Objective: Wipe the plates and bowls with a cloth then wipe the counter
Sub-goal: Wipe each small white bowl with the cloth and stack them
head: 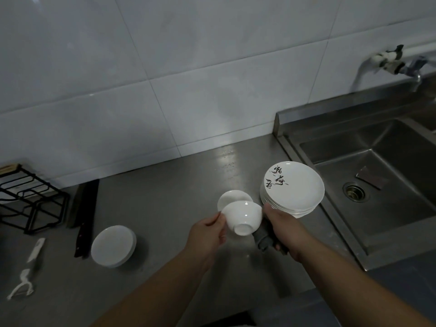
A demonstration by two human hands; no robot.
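Steel surface [177, 185] below a tiled wall [165, 67]: over its middle, near the plate stack [297, 187] at the right edge, the left grip [207, 232] pinches a tilted white bowl [243, 217] by its rim. The right grip [280, 230] clutches the grey cloth [263, 240] just beside it. Best to turn the bowl slowly and wipe inside, rim and base.

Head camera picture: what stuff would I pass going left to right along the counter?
White peeler, knife, small stack of white plates, white bowl, tall stack of plates with black writing, sink drain.
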